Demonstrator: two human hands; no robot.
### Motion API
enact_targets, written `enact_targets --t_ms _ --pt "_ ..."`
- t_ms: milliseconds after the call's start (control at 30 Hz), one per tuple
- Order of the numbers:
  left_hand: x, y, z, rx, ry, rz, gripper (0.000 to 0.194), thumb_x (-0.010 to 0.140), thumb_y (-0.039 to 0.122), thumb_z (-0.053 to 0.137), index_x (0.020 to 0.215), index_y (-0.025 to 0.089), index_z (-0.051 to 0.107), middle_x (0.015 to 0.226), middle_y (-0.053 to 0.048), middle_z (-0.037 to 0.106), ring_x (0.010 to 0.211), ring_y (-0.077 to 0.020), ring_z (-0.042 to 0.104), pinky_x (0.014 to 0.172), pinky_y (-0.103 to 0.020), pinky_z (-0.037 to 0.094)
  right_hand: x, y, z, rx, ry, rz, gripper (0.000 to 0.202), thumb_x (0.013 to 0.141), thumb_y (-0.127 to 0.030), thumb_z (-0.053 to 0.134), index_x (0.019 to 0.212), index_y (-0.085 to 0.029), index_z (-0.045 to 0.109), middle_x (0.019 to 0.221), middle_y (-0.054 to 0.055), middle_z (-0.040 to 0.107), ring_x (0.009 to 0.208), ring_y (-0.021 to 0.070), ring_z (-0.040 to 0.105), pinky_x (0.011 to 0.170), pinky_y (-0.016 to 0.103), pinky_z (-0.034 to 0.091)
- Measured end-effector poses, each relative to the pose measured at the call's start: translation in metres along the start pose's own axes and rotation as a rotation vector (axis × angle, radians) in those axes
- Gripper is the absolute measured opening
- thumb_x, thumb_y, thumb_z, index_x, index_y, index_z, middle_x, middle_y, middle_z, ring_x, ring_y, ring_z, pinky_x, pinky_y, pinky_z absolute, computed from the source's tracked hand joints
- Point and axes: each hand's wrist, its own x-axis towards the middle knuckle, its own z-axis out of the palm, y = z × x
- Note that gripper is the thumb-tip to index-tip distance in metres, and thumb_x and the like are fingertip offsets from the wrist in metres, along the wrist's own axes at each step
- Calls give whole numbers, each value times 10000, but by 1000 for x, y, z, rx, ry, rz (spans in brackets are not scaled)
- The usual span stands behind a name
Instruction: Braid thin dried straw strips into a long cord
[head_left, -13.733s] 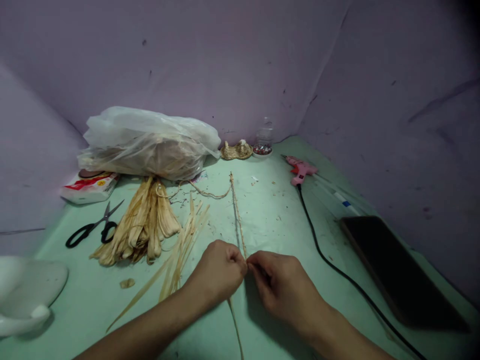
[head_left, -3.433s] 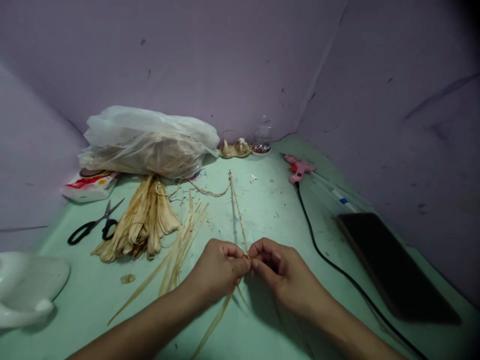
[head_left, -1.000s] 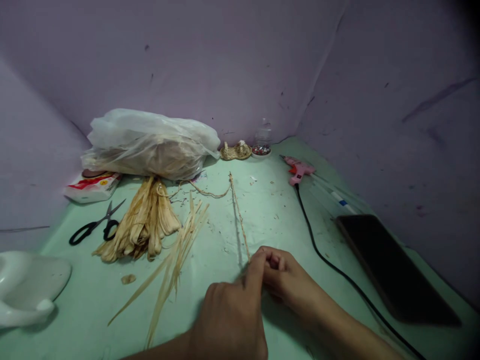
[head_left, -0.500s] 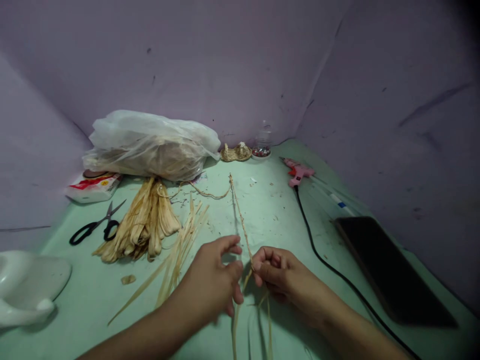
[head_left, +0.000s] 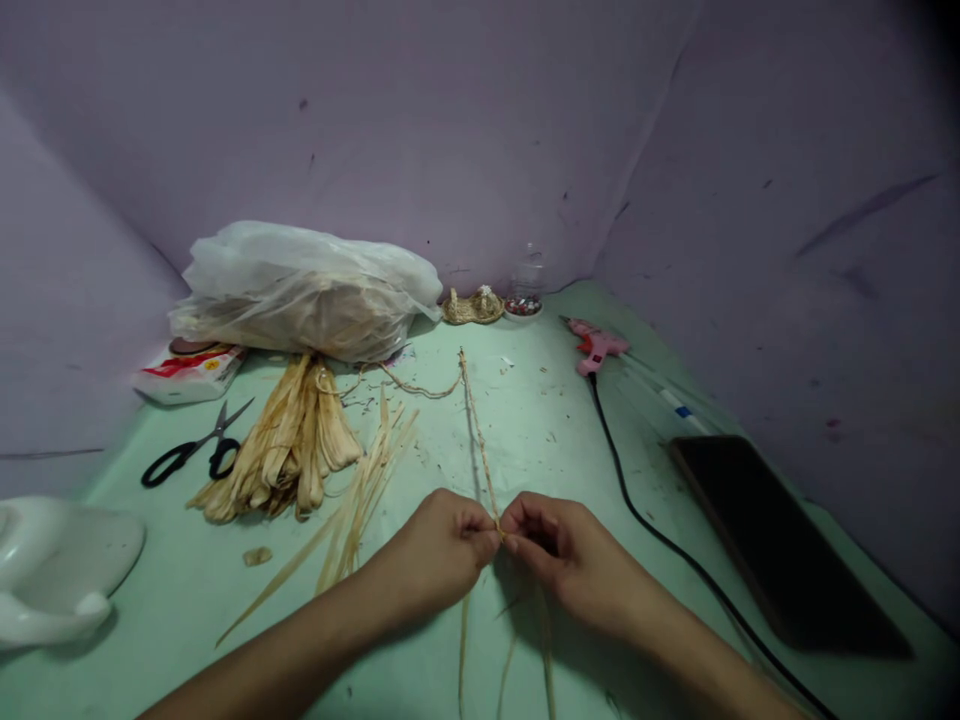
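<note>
left hand [head_left: 442, 548] on cord [head_left: 480, 440] — bits [head_left: 523, 306] in jar [head_left: 530, 270]

On the green tabletop [head_left: 570, 450] lie scissors [head_left: 217, 431], loose strips [head_left: 365, 490] and a glue gun [head_left: 600, 343].

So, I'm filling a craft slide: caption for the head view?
Left hand and right hand pinch a tan cord over a green tabletop, loose strips and scissors to the left.

Text: none legible | red-white packet [head_left: 187, 379]: coloured marks (too small to read)
</note>
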Motion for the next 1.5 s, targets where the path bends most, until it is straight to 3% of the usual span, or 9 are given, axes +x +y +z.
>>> enact_targets --t_ms 167,300,433,567,700,1033,1233,1500 --pt "0 -1 1 87 46 1 149 642 225 439 515 147 448 467 47 320 465 -65 261 419 -196 199 -7 -2 1 -293 65 -103 99 767 -189 431 734 -162 520 550 -23 479 486 78 382 460 199 281" --pt "1 -1 8 112 78 -15 133 610 175 393 483 150 424 467 42 306 474 -68 269 429 -199 206 -11 -5 4 -569 131 -198 167 756 -140 395 711 -154 554 652 35 548 572 111 469 519 222 313" --pt "2 -2 15 50 117 -20 127 600 184 404 481 148 426 467 44 293 482 -71 281 440 -207 209 -15 -8 6 -819 184 -108 199 752 -172 394 701 -165 586 678 60 587 566 144 513 504 251 289" --pt "2 -2 20 -30 146 -79 131 582 181 417 455 149 416 450 50 262 467 -69 257 434 -214 199 -19 -11 9 -813 183 21 221 756 -255 410 702 -189 614 640 58 625 522 158 541 471 252 281" --pt "2 -3 21 -122 154 -95 181 593 187 434 425 156 375 430 51 249 455 -63 236 423 -215 168 -23 -10 13 -834 176 7 233 755 -246 403 732 -201 630 653 58 652 544 179 583 467 253 301" --pt "-9 4 25 -534 158 -237 232 607 241 519 452 161 366 389 86 195 378 -29 143 386 -201 96 -31 5 25 -978 242 -288 211 689 -119 440 807 -190 601 684 36 651 526 186 613 414 250 323" --pt "-15 -15 28 -514 186 -159 276 656 383 528 543 146 443 466 72 229 436 -42 166 409 -205 114 -33 15 32 -1043 277 -486 361 682 -61 414 1007 -131 555 830 80 669 647 194 635 404 238 399" --pt "-15 -20 28 -510 227 -112 245 678 332 503 536 147 426 494 58 262 478 -55 204 435 -204 156 -28 12 34 -1056 400 -654 376 610 -12 389 906 -111 600 751 76 676 586 178 625 396 221 446"
